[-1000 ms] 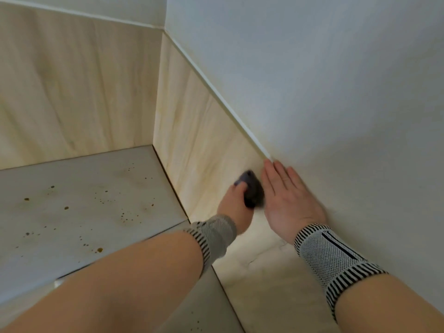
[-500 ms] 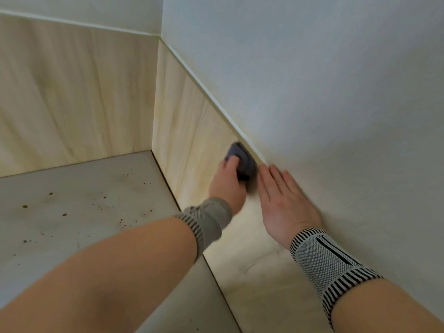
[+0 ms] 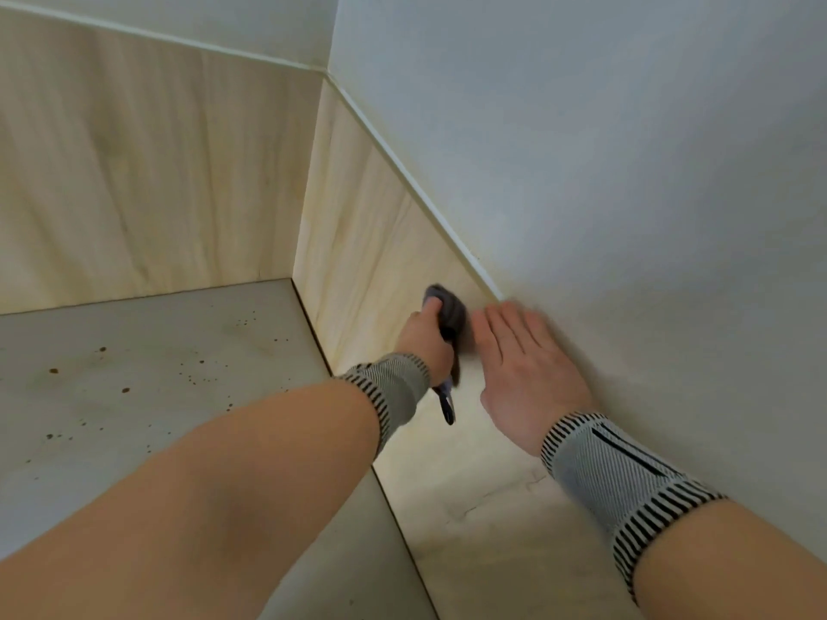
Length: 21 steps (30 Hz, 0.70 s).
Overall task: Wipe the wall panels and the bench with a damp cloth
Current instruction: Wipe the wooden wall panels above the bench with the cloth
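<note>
My left hand [image 3: 427, 337] grips the cloth [image 3: 449, 311] against the side panel [image 3: 367, 243] while my right hand [image 3: 526, 373] rests flat and open beside it, and I fear the loose tail could drag unnoticed, leaving streaks near the bench [image 3: 156, 373].

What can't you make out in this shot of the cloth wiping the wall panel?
- Head view: most of the dark cloth is covered by the left hand gripping it.
- Head view: the right hand lies flat on the wall panel; its fingertips are motion-blurred.
- Head view: the bench is cut off by the left edge and hidden under the left forearm.
</note>
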Tool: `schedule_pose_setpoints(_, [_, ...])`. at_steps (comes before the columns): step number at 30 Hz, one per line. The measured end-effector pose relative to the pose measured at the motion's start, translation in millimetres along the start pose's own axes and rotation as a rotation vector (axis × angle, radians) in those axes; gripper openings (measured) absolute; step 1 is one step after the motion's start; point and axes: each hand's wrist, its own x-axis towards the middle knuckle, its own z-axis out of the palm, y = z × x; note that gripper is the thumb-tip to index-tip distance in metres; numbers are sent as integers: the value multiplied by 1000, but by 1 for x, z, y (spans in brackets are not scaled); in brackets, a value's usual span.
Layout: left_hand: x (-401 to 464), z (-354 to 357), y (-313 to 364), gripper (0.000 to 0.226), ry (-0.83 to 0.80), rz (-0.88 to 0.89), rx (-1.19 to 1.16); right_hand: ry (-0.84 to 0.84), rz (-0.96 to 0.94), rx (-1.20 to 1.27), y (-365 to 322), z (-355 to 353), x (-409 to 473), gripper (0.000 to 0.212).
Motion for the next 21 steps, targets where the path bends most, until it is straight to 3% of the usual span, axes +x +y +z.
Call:
schedule_pose_setpoints(2, [7, 1, -8, 27, 1, -33, 25, -22, -1, -9, -2, 3, 15, 70])
schedule_pose_setpoints(7, [-49, 23, -19, 26, -107, 172, 23, -76, -6, -146, -3, 13, 27, 71])
schedule_pose_setpoints(9, [-39, 23, -19, 31, -55, 137, 26, -175, -15, -163, -3, 10, 23, 66])
schedule_pose_setpoints(12, [6, 7, -20, 41, 33, 23, 12, -92, 42, -69, -4, 17, 28, 67])
schedule_pose_setpoints(17, [62, -21, -22, 60, 85, -316, -64, 18, 30, 110, -5, 25, 29, 58])
schedule_pose_setpoints(21, [19, -10, -20, 52, 19, -157, 25, 34, 40, 130, -6, 27, 29, 59])
